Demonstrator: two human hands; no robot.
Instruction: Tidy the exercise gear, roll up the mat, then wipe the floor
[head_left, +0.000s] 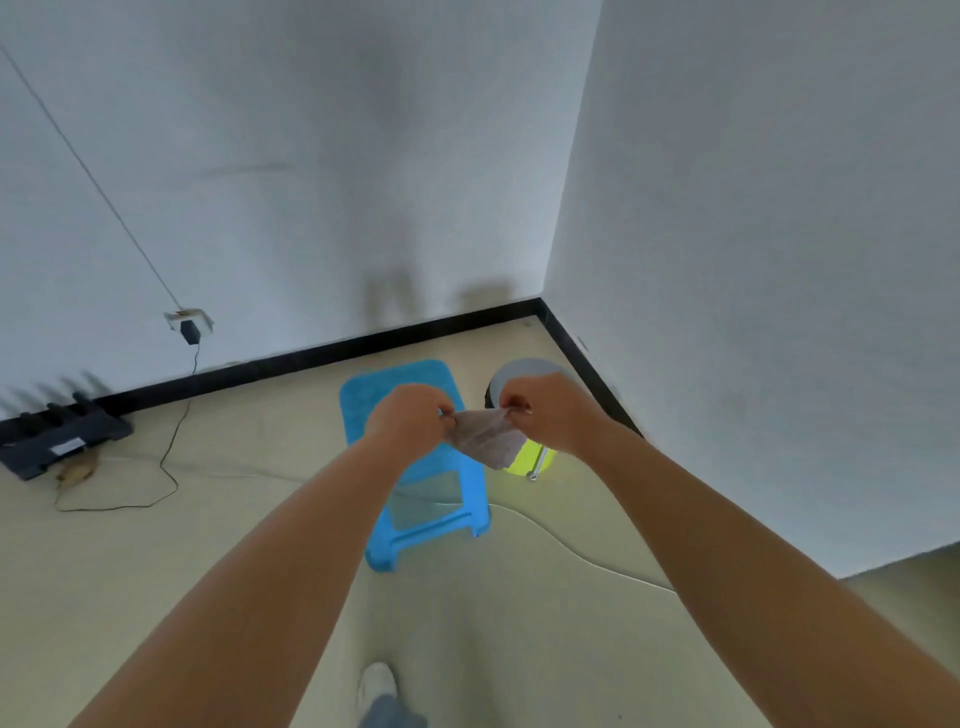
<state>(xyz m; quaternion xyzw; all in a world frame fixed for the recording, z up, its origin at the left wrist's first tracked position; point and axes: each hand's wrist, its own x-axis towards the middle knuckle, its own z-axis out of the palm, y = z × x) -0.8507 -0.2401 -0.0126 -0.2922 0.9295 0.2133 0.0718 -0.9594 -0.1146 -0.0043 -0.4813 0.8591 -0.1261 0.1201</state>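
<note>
- The beige floor (249, 551) is carrying everything, and it is meeting two white walls at a black skirting.
- A blue stool (415, 467) is standing on it near the corner.
- A yellow-green bucket (524, 452) is standing just right of the stool, close to the right wall.
- A black rack (62, 431) is lying at the far left, against the wall.
- A small brown thing (78, 472), too blurred to name, is lying just in front of the rack.
- A thin black cable (171, 467) is curling over the floor near the rack.
- A pale cord (571, 551) is running across the floor under the stool, toward the right wall.
- A white shoe (378, 683) is standing at the lower edge.
</note>
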